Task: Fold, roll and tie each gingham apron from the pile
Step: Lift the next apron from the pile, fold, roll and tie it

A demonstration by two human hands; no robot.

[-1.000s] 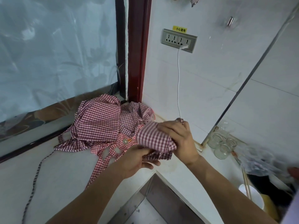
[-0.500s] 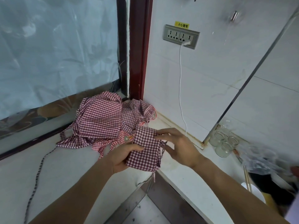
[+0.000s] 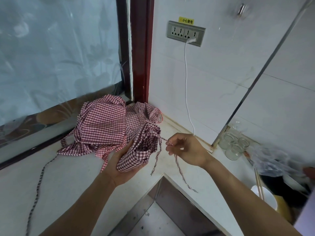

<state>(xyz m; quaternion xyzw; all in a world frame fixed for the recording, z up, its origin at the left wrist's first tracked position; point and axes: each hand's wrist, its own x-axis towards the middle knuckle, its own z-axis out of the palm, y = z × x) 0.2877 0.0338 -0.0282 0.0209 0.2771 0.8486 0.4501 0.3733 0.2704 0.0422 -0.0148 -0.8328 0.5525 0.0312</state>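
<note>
Left hand (image 3: 125, 163) palm-up, fingers curled under and around the rolled gingham apron (image 3: 139, 153), held above the countertop (image 3: 71, 181) by its inner corner cutout; right hand (image 3: 186, 149) pinches the thin tie strap (image 3: 167, 142) at the fingertips, other fingers loosely curled. The soft crumpled apron pile (image 3: 104, 126) sits at the countertop's back corner, bare white surface left of the hands, glass jars (image 3: 233, 145) along the right edge.

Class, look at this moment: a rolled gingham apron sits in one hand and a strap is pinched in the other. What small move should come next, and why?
Probably wrap the strap around the rolled apron. The left hand cradles the roll from below, the right hand pinches the strap, and the strap's tail hangs loose over the counter, so nothing binds the roll yet.
</note>
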